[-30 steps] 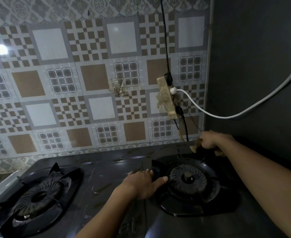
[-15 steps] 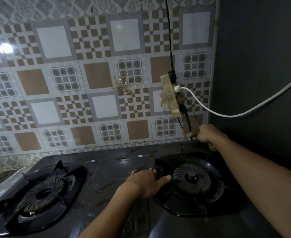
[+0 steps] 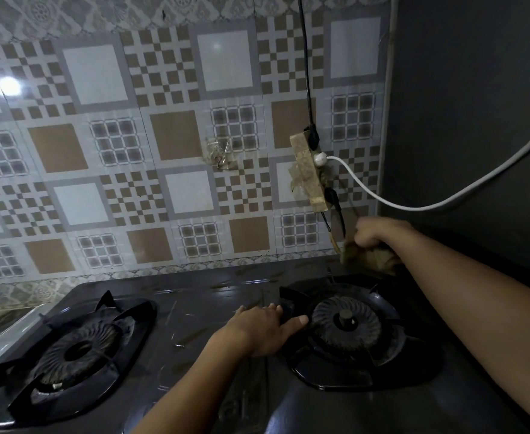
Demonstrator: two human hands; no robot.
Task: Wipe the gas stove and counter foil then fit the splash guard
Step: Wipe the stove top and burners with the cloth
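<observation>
A black two-burner gas stove [image 3: 213, 296] fills the lower view, with a left burner [image 3: 76, 352] and a right burner [image 3: 346, 321]. My left hand [image 3: 265, 328] grips the left prong of the right burner's pan support [image 3: 287, 305], thumb pointing toward the burner. My right hand [image 3: 379, 233] is at the stove's far right back corner, clutching a crumpled brownish cloth [image 3: 367, 256] against the surface by the tiled wall. No splash guard or counter foil is in view.
A patterned tile wall [image 3: 163, 145] rises behind the stove. A taped power strip [image 3: 307, 170] hangs on it with a black cord above and a white cable [image 3: 445, 202] arcing right. A dark wall [image 3: 476, 104] closes the right side. A metal edge [image 3: 10, 327] shows at left.
My right hand with the cloth has moved back from beside the right burner to the stove's far right corner by the wall. My left hand has stayed on the pan support.
</observation>
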